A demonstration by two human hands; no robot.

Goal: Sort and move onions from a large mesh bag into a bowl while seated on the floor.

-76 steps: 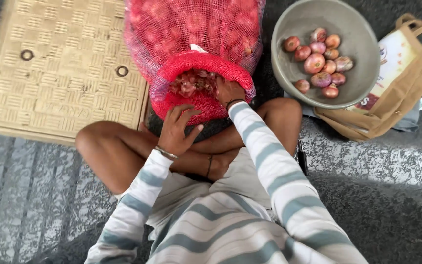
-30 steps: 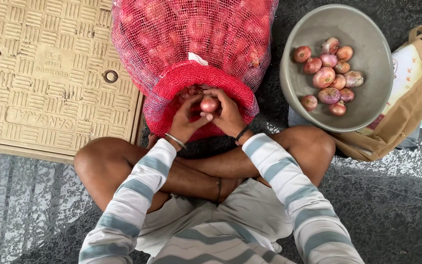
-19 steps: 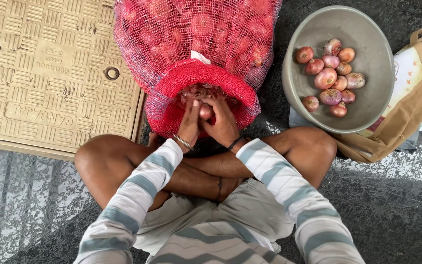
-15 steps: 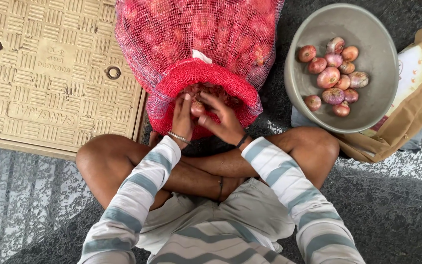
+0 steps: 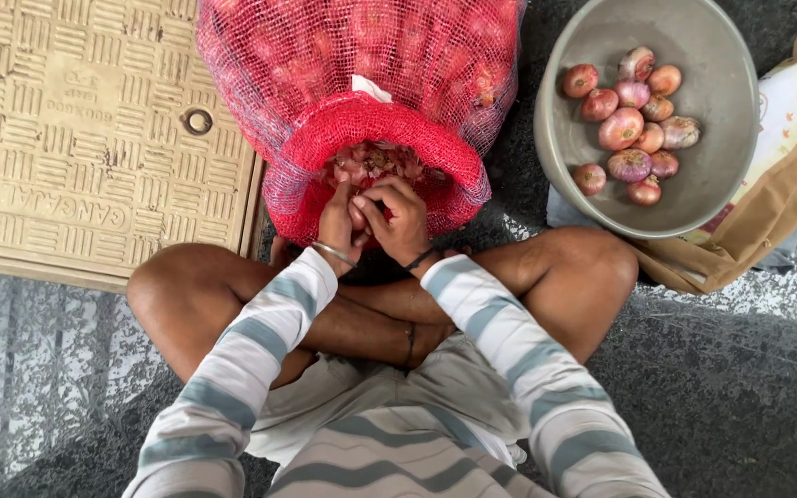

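Both hands met at the rolled mouth of the red mesh sack (image 5: 362,101) on the floor, the left hand (image 5: 339,221) and right hand (image 5: 397,217) with fingers curled together around an onion (image 5: 359,218), mostly hidden, the grey bowl (image 5: 721,101) of onions nearby.

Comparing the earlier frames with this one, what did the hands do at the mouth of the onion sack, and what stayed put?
The right hand came out of the red mesh sack with an onion. The left hand joined it, and both now close around the onion at the sack's mouth, hiding it. The grey bowl with its ten onions, the brown bag and the crossed legs stayed put.
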